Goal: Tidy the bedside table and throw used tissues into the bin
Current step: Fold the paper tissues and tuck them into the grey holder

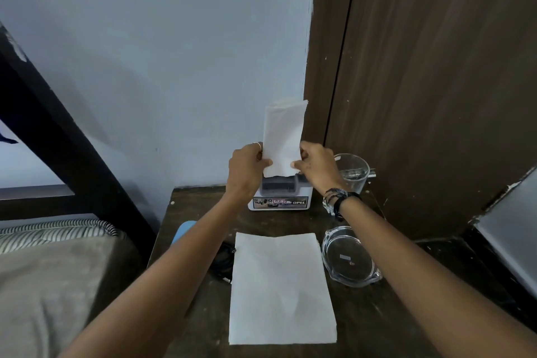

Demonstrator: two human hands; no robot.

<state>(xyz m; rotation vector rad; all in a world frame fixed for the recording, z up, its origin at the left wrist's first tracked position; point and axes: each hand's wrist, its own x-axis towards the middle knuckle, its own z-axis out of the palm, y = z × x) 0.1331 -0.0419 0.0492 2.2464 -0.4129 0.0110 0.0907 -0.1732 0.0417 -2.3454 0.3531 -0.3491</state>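
Note:
A folded white tissue (283, 136) is held upright above the back of the dark wooden bedside table (377, 314). My left hand (247, 166) pinches its left edge and my right hand (316, 166) pinches its right edge. Right behind and below the tissue stands a white box (279, 200) with a picture label reading OPEL. A second white tissue (280, 288) lies flat and unfolded on the table's near middle, between my forearms.
A clear glass mug (353, 171) stands at the table's back right by the brown wooden door. A glass ashtray (350, 256) sits right of the flat tissue. A light-blue object (183, 229) and a black cable (222, 264) lie at left. The bed (49, 270) adjoins left.

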